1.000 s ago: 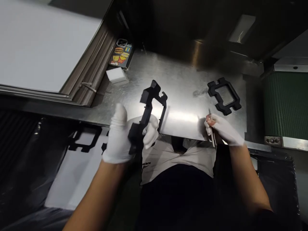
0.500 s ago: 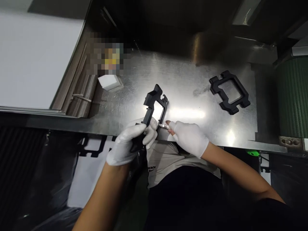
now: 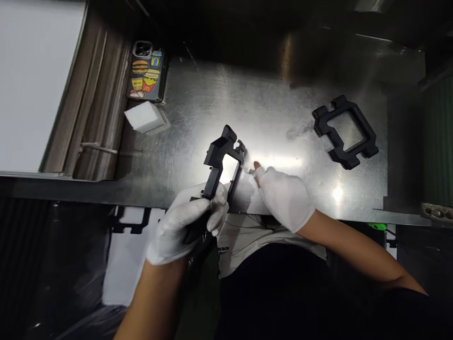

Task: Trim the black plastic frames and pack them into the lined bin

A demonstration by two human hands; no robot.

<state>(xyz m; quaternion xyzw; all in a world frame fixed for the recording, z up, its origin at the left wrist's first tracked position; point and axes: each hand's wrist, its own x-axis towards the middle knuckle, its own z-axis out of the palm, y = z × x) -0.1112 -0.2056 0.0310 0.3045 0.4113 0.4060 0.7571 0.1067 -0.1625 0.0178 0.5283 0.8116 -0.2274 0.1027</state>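
Observation:
My left hand, in a white glove, is wrapped round the lower part of a black plastic frame and keeps it tilted up above the metal table. The frame has notched corners, small pegs and a rectangular opening. Just right of it, my right hand is closed in a pinch, with bare fingertips poking out of its white glove. A small shiny blade-like tool sticks out of this pinch towards the frame, apart from it; the rest is hidden by the fingers. A second black frame lies flat at the right.
A phone with food stickers lies at the back left, behind a white block. Stacked grey-brown sheets stand along the left side. A green ribbed surface borders the right. Below the table's front edge hangs another black part.
My right hand has drawn the small tool away from the frame's inner edge, up and to the right. My left hand still holds the frame. The view has shifted slightly.

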